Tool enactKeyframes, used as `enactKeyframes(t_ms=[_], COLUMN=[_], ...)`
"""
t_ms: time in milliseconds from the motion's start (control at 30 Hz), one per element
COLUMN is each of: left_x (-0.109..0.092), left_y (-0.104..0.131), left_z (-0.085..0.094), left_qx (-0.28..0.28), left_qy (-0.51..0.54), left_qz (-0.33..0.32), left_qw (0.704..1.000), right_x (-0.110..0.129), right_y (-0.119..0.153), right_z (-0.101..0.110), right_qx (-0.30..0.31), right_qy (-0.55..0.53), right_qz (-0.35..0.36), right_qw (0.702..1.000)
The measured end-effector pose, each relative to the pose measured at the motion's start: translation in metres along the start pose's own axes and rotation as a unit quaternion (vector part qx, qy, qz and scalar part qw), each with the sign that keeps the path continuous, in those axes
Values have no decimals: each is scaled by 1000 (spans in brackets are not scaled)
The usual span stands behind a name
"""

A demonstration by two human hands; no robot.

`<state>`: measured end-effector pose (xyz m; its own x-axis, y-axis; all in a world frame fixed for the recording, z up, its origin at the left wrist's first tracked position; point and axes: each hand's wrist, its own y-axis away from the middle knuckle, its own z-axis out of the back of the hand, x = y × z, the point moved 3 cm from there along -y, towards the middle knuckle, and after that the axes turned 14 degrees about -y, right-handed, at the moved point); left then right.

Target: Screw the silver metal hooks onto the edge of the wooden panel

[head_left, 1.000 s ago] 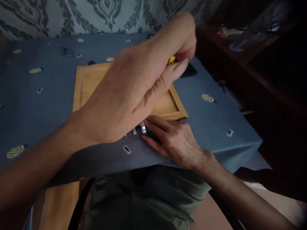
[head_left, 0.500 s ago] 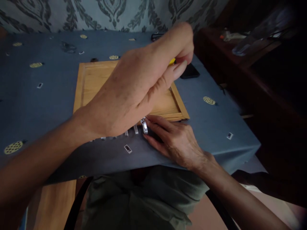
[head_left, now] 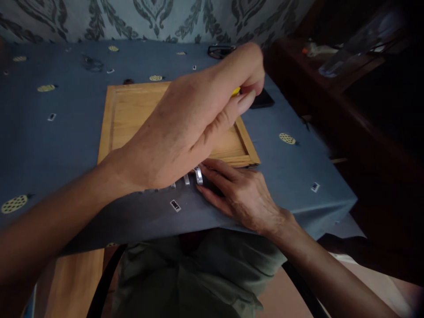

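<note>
My left hand (head_left: 185,123) reaches across a wooden framed panel (head_left: 135,106). Its fingers are closed on a yellow object (head_left: 236,91), of which only a small bit shows; the rest is hidden by the hand. At the panel's near edge, my right hand (head_left: 241,192) has its forefinger and thumb around a shiny metal hook (head_left: 199,176), with the fingertips against the edge. Further metal pieces (head_left: 186,179) stick out in a row to the left of this hook, partly covered by my left hand and wrist.
A blue patterned cloth (head_left: 66,145) covers the table. Beyond the panel lie a black phone (head_left: 263,99) and dark-framed glasses (head_left: 220,51). A patterned wall (head_left: 179,20) stands behind. On a dark wooden surface at right lies a clear plastic item (head_left: 334,64).
My left hand has dipped slightly at the knuckles, and the yellow object sits a little lower. The view has shifted slightly. My right hand stays at the hook.
</note>
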<state>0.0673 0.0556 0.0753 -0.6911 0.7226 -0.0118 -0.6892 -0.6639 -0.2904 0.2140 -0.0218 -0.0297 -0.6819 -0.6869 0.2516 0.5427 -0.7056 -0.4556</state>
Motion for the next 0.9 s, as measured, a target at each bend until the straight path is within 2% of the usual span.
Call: enactKeyframes(t_ms=[233,400,667,733,900], left_x=[2,2,5,6,8], left_y=[1,3,2,0,-4], left_z=[-1,-2,-2,0,5], left_qx=[5,-13,-17,-12,27], left_qy=[19,49,48,24,-127], left_qz=[15,34,11,-4,-29], left_qw=[1000,998,999,1000,991], right_x=[-1,-1,1,1,-1], right_y=[2,2,-1,-1,1], right_z=[-2,-1,-1,-2,-2], right_qx=[8,10,-6,-3,-1], right_qy=[6,7,12,11,10], right_qz=[-13,-11,-2,-2,-7], right_qw=[1000,1000,1000,1000,1000])
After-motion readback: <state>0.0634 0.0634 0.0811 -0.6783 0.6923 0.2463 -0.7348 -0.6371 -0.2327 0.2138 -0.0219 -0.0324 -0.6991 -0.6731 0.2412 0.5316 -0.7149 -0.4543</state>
